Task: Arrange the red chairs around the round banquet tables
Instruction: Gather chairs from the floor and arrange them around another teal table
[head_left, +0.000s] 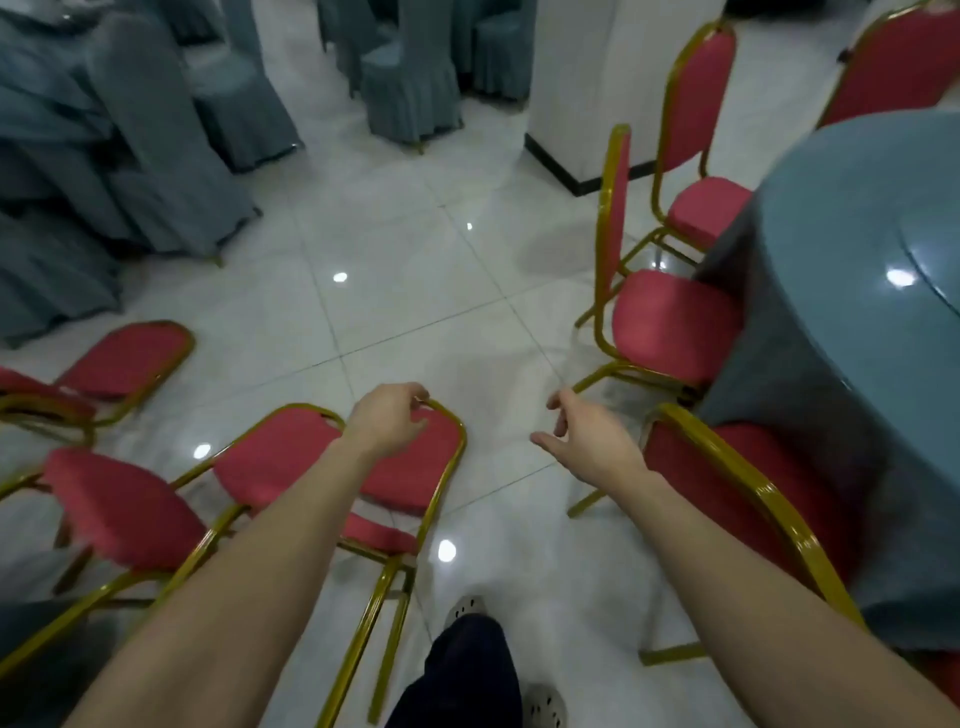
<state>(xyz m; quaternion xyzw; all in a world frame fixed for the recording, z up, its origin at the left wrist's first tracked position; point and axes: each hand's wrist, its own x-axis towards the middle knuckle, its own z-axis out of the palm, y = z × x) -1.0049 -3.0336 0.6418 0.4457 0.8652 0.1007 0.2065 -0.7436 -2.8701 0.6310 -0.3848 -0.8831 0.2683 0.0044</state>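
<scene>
My left hand (389, 418) grips the gold top rail of a red chair's backrest (291, 462) at the lower middle. That chair tilts toward me, its seat low at the left. My right hand (582, 436) hovers with relaxed, spread fingers over the floor and holds nothing. Just right of it a red chair (691, 467) stands against the round table with the blue-grey cloth (852, 249). Two more red chairs (670, 322) (696, 130) stand along the table's left side, and a further one (898, 67) at the far top right.
Another red chair (119, 358) stands at the left edge. Chairs in blue-grey covers (156, 135) crowd the upper left and top. A white pillar with a black base (582, 83) rises behind the table. Glossy white tiles (415, 270) fill the middle. My leg and shoes (467, 670) are below.
</scene>
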